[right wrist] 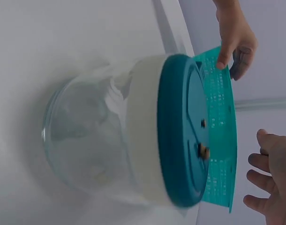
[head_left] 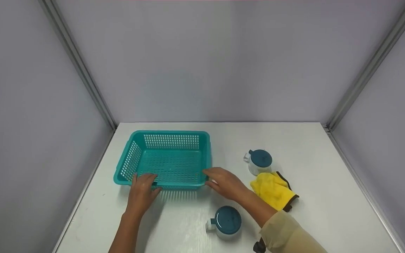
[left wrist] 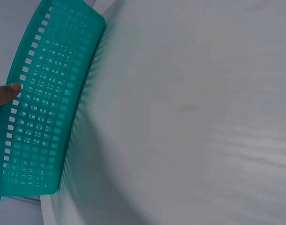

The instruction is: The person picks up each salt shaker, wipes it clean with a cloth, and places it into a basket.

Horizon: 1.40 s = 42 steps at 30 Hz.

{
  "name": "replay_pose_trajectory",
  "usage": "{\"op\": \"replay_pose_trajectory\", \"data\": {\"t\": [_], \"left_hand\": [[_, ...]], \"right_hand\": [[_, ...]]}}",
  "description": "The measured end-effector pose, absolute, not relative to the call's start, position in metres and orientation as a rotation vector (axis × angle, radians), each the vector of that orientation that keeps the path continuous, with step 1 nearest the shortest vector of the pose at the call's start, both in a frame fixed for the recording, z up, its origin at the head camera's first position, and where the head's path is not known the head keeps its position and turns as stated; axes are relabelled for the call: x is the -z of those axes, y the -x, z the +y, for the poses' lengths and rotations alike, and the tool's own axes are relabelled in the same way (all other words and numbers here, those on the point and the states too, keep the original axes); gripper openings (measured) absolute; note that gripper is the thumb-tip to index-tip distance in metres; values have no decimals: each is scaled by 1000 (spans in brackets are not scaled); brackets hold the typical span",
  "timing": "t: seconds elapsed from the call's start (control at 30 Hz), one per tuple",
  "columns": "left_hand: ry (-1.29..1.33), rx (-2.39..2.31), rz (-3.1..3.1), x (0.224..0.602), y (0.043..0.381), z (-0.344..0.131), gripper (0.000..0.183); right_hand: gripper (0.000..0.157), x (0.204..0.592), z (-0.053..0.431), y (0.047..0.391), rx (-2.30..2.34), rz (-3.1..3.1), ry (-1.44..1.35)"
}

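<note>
A teal plastic basket [head_left: 171, 185] with perforated walls stands on the left half of the white table. My left hand [head_left: 142, 193] grips its near rim, the thumb [left wrist: 11, 89] against the outer wall and the fingers over the edge. My right hand [head_left: 226, 182] is at the basket's near right corner; in the right wrist view its fingers [right wrist: 262, 164] are spread and hold nothing. Below that hand stands a glass jar [head_left: 227, 220] with a dark teal lid, filling much of the right wrist view [right wrist: 105, 131].
A second glass jar [head_left: 260, 160] with a teal lid stands right of the basket. Against its near side lies a crumpled yellow cloth [head_left: 272, 189] with dark edging, close to my right forearm. Grey walls [head_left: 202, 70] enclose the table at the back and sides.
</note>
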<state>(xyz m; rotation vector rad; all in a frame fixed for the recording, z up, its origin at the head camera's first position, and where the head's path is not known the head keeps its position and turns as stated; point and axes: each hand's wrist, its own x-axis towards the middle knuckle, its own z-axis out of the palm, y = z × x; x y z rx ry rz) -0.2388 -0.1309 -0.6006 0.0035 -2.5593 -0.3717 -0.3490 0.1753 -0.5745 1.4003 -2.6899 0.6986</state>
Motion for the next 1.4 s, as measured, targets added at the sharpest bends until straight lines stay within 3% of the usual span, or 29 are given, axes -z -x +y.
{"op": "replay_pose_trajectory", "data": {"t": [0.27,0.63,0.97,1.4], "left_hand": [[131,398,-2457,594,236,-101,53],[305,471,-2374,590,233,-57,37],[316,1066,-2504,595,222,-21,22],[250,1689,-2720,621,217,-2,42]], "right_hand": [[47,584,217,359,-838,-2671,-1131],[46,615,276,366,-876,-2679,-849],[46,644,320,373,-768,-2678,-652],[61,675,345,376,-736,-2861,-484]]}}
